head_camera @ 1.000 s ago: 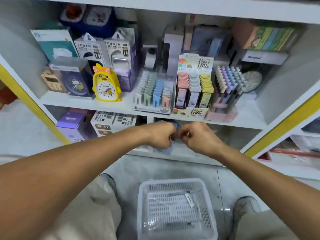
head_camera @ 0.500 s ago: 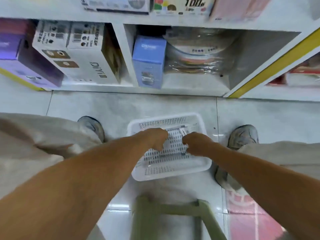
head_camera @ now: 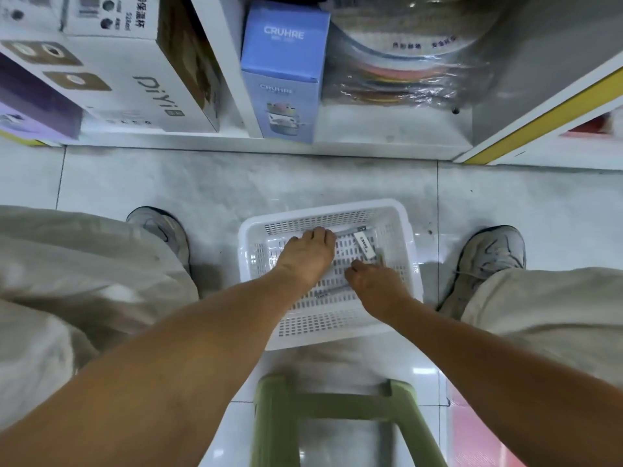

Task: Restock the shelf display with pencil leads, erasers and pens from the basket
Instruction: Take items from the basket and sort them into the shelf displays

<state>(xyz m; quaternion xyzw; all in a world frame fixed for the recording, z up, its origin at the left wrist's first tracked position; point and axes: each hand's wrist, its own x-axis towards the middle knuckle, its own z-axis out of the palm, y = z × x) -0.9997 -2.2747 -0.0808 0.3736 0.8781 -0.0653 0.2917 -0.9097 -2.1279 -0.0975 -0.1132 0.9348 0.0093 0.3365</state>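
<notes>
The white basket (head_camera: 409, 237) on the floor holds an eraser (head_camera: 364, 244) and pens (head_camera: 350, 231). Left hand (head_camera: 308, 252) and right hand (head_camera: 374, 281) reach inside; grips unclear. A blue box (head_camera: 283, 75) stands on the shelf (head_camera: 387, 129) beyond.

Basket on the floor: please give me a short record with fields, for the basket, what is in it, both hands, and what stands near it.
basket: white plastic, on floor tiles between two shoes
contents: small white eraser-like pack, thin pens, nearly empty
left hand: inside basket, fingers bent down at a pen; grip not clear
right hand: inside basket, fingers curled; grip hidden
in front: blue box on bottom shelf
behind: green stool
</notes>
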